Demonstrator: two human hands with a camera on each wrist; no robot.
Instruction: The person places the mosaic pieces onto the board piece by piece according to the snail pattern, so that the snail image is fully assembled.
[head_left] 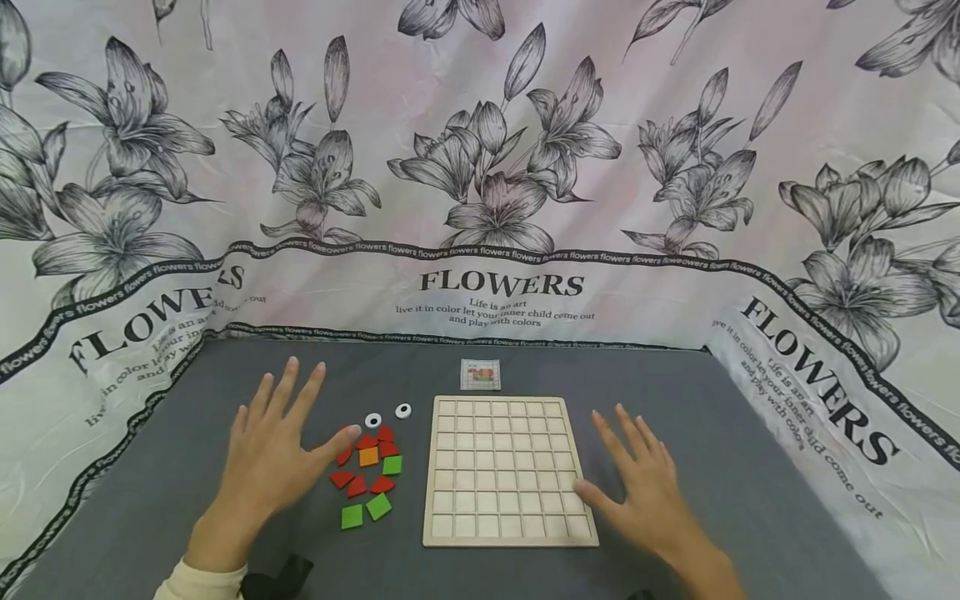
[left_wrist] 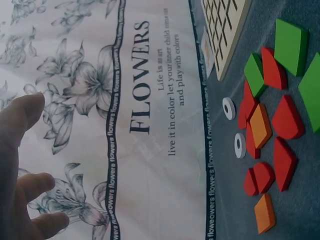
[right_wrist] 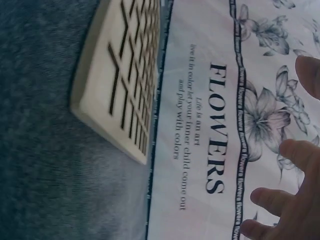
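L hand [head_left: 272, 454] & R hand [head_left: 643, 485], fingers spread

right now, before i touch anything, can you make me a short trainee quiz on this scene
1. How many white eye discs lie on the grey surface?
2. True or false: the fingers of the left hand are gripping a red piece.
3. What lies just beyond the far edge of the wooden grid board?

Key:
1. Two.
2. False; they are spread and hold nothing.
3. A small picture card.
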